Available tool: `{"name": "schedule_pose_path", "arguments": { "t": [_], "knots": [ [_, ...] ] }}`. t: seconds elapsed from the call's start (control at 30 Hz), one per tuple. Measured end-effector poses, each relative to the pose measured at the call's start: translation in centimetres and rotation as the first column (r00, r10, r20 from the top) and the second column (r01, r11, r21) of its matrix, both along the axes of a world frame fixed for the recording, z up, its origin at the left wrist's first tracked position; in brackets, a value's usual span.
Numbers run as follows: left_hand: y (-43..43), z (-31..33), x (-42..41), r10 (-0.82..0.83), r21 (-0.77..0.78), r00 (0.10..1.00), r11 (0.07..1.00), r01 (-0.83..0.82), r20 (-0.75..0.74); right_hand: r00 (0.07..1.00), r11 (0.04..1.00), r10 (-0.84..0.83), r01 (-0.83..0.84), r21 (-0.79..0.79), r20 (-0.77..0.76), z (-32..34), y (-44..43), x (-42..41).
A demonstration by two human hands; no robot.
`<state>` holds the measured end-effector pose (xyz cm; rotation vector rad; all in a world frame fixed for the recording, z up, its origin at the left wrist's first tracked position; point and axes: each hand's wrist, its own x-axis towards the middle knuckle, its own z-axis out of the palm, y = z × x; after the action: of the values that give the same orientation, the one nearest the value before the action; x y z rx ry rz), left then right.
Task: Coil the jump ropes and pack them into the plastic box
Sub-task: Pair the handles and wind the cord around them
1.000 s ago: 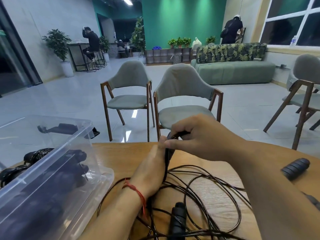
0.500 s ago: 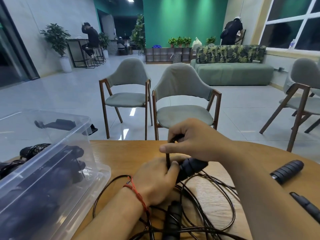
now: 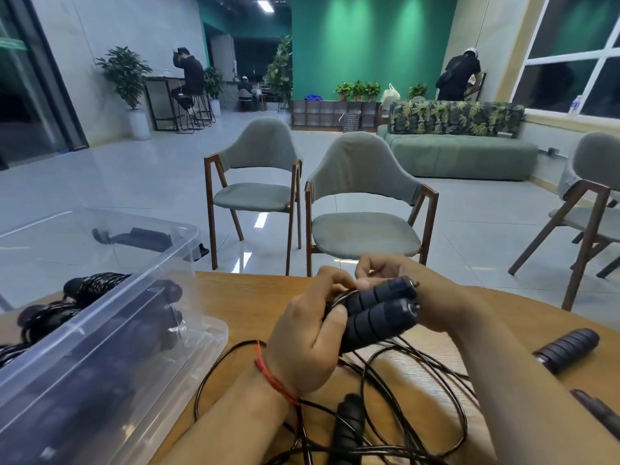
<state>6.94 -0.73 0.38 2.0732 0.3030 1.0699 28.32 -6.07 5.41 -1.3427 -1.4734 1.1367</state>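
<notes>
Head view showed the left hand (image 3: pixel 302 344) clasped around two black handles (image 3: pixel 379 312) held side by side above the wooden table (image 3: pixel 255 303), with the thumb laid across them. The right hand (image 3: pixel 409 297) sat just behind, its fingertips (image 3: pixel 364 281) pinching the thin cord (image 3: pixel 303 434), whose loose loops lay on the table below. At the left edge, the clear plastic box (image 3: pixel 110 317) held coiled ropes (image 3: pixel 90 286), and a spare handle (image 3: pixel 567 350) lay well to the right

Matt ribbed foam handles (image 3: pixel 375 313), glossy black cable (image 3: pixel 436 391), clear smooth plastic box (image 3: pixel 100 317), grained wooden table (image 3: pixel 248 297)
</notes>
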Motion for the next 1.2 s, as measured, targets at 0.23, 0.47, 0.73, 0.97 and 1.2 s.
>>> {"name": "schedule_pose_path", "arguments": {
  "t": [0.23,0.47,0.73,0.97,1.2],
  "knots": [
    [0.9,0.7,0.0,0.164,-0.397,0.98,0.912,-0.106,0.117,0.964,0.971,-0.238,0.233,0.056,0.117,-2.0,2.0,-3.0],
    [1.7,0.8,0.3,0.239,-0.679,0.953,0.732,-0.051,0.185,0.88,0.974,-0.224,0.184,0.135,0.419,-1.8,1.8,-5.0],
    [2.7,1.4,0.0,0.311,-0.859,0.919,0.508,0.055,0.243,0.71,0.984,-0.176,0.125,0.124,0.682,-0.9,1.4,-5.2],
    [3.5,1.1,-0.2,0.331,-0.924,0.879,0.287,0.253,0.344,0.625,0.987,-0.159,0.091,0.131,0.764,-0.9,1.2,-5.2],
    [3.8,1.1,-0.4,0.43,-0.932,0.862,0.343,0.12,0.269,0.528,0.993,-0.114,0.044,0.107,0.841,0.9,0.4,-4.6]
  ]
}}
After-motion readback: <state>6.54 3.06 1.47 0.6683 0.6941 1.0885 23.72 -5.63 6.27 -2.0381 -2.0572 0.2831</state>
